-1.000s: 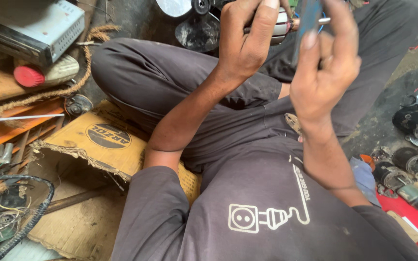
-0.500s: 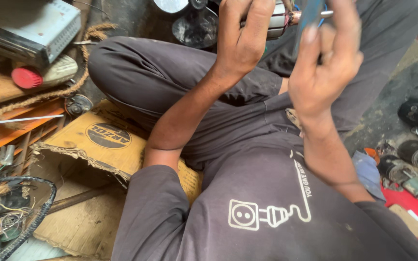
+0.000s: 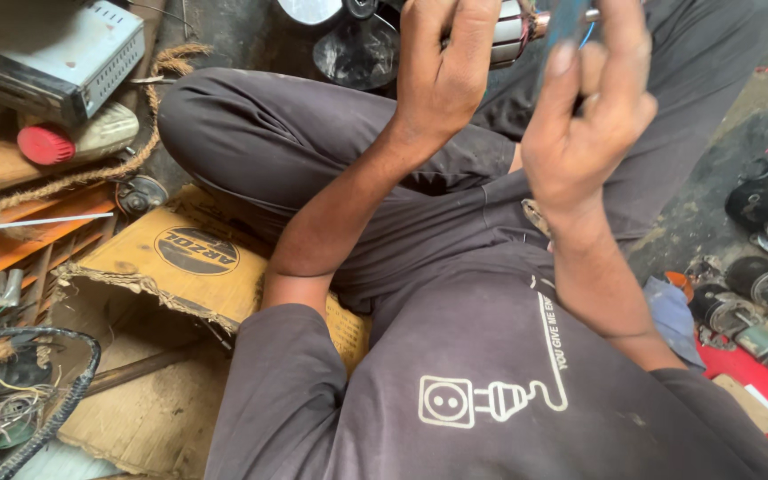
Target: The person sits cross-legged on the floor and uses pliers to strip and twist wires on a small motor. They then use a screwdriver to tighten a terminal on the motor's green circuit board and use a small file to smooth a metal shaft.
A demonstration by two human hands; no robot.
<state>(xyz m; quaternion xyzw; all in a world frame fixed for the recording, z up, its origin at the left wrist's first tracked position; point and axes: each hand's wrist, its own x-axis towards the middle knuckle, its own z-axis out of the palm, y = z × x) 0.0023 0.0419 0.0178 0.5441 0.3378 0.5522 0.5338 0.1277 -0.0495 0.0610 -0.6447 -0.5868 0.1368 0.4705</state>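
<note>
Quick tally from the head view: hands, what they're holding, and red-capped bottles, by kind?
Hands: 2, left hand and right hand
Motor armature in the left hand: 1
Blue tool in the right hand: 1
Red-capped bottle: 1
Total: 5

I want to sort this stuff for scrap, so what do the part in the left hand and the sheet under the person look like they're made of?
The motor rotor in the left hand looks like bare metal: shiny silvery bands with a coppery end. The sheet looks like brown corrugated cardboard, matte, with torn, frayed edges.
</note>
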